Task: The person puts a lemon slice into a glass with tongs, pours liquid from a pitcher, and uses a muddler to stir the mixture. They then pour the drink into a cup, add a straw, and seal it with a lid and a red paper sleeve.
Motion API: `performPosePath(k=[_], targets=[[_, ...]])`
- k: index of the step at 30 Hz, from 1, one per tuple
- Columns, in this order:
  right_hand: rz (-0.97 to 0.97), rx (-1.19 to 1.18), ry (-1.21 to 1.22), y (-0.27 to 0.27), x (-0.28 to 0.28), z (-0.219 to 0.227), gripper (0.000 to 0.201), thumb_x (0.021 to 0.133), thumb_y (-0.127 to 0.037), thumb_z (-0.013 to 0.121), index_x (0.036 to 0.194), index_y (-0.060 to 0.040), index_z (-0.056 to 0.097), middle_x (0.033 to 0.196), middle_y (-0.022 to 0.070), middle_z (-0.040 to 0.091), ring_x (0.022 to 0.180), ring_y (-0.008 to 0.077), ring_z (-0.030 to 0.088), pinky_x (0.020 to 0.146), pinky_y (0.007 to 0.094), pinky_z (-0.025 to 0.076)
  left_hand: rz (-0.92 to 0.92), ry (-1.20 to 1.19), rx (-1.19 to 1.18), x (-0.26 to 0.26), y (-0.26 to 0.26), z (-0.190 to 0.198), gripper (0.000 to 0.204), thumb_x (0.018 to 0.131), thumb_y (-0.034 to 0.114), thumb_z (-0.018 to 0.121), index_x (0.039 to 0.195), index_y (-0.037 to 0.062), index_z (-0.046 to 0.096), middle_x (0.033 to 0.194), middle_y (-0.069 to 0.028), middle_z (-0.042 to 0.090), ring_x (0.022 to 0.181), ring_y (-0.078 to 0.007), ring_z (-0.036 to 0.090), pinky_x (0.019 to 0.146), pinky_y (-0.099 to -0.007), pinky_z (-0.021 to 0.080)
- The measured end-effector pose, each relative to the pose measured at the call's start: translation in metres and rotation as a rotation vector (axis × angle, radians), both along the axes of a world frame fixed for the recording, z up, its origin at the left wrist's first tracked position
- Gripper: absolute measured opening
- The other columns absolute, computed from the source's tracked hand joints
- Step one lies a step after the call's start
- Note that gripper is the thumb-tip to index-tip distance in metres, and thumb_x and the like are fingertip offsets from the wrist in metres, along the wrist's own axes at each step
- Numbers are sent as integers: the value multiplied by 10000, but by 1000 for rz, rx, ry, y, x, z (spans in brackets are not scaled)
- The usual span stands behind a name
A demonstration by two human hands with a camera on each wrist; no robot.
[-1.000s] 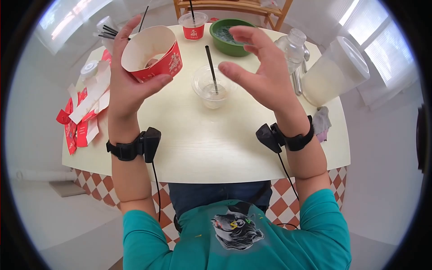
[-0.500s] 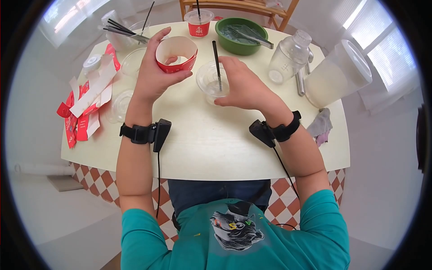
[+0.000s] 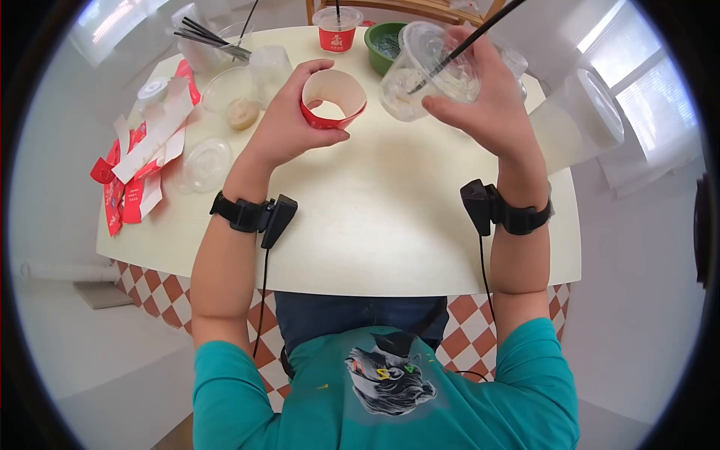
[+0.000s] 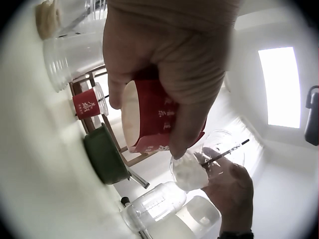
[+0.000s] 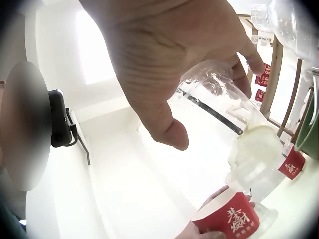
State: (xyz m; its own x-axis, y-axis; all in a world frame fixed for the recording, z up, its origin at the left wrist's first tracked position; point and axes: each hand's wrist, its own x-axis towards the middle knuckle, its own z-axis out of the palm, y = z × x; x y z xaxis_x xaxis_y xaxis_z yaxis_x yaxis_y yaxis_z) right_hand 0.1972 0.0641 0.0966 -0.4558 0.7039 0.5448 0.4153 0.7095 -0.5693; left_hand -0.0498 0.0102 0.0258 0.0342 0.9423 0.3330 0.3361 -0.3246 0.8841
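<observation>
My left hand (image 3: 285, 127) holds a red paper cup sleeve (image 3: 330, 120), fingers and thumb around its sides. White lining shows inside the sleeve, and pale lettering marks its red outer face in the right wrist view. In my right hand (image 3: 491, 109) a clear plastic cup (image 3: 405, 97) is gripped, raised above the table and tilted with its base toward the sleeve. A black straw (image 3: 469, 46) leans out of this cup's mouth. Some pale stuff lies near the cup's base in the right wrist view. Cup and sleeve are apart, side by side.
Red and white paper sleeves (image 3: 154, 146) lie at the left, beside a clear lid (image 3: 208, 165). Behind stand clear stacked cups (image 3: 270, 69), black straws (image 3: 214, 41), a red-sleeved cup (image 3: 337, 39) and a green basin (image 3: 379, 52). A pitcher (image 3: 577, 124) stands right, a clear bottle (image 4: 157, 204) near it.
My right hand came down around the clear cup, lifted it off the table and tilted it, moving right. The left hand carried the red sleeve rightward, toward the middle.
</observation>
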Motion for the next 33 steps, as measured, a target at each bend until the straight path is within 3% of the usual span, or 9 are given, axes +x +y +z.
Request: performPosePath(k=[1,3,5,7,15,21,24,26,33], targets=[[-4,-4,-3,-4,-1,-1,778,577,-256,762,1237,19,458,1169,185,548,1073,320,563,949,372,440,-28,42,-23,3,0,-1,828,573,27,814,1310,83,441,1189,-47,547,1138,-173,524,996,-339,441],[67,-8,143,-13,-11,-3,780,599,-181,784,1279,6,451,1154,103,547,1133,215,510,987,330,389,-42,107,7,7,1,-6,831,576,86,832,1298,75,421,1168,-83,572,1083,-199,559,877,-313,496],[79,-44,152,-20,-21,-5,788,597,-165,785,1283,15,441,1160,108,541,1133,221,510,1000,337,384,-99,58,-19,12,-1,-7,848,568,89,839,1301,73,414,1181,-84,572,1089,-202,560,895,-318,489],[140,40,127,-19,-30,-16,762,575,-249,765,1227,10,467,1173,178,542,1094,317,546,958,378,431,-120,-6,-52,17,-5,-4,860,564,89,842,1307,72,409,1187,-83,571,1095,-201,559,905,-321,484],[160,21,-45,-27,-39,-28,846,588,-219,796,1303,20,412,1246,167,517,1201,308,489,1026,368,383,-173,-50,14,24,-3,-7,934,551,132,871,1341,80,376,1273,-82,522,1171,-193,515,987,-337,436],[230,56,-108,-25,-39,-34,953,618,-367,847,1353,2,364,1301,167,478,1236,319,464,1027,386,385,-165,-118,64,24,1,-15,978,543,192,889,1352,79,350,1292,-81,505,1187,-198,504,998,-341,431],[262,-80,-87,-21,-39,-34,935,685,-454,807,1362,-5,344,1318,174,450,1184,324,499,978,407,420,-185,-149,59,25,0,-14,985,531,169,889,1350,80,349,1285,-80,507,1176,-205,512,985,-344,446],[245,-381,7,-17,-41,-34,868,747,-458,757,1357,-4,341,1292,181,452,1103,314,541,885,402,472,-150,-106,-5,27,-4,-12,963,530,120,869,1362,62,386,1236,-71,550,1136,-191,532,970,-341,439],[231,-353,-43,-7,-45,-46,788,780,-423,745,1334,-11,364,1230,173,490,974,266,596,777,350,507,-153,-119,4,25,2,-20,982,506,106,873,1360,66,391,1211,-66,561,1121,-189,537,950,-339,453]])
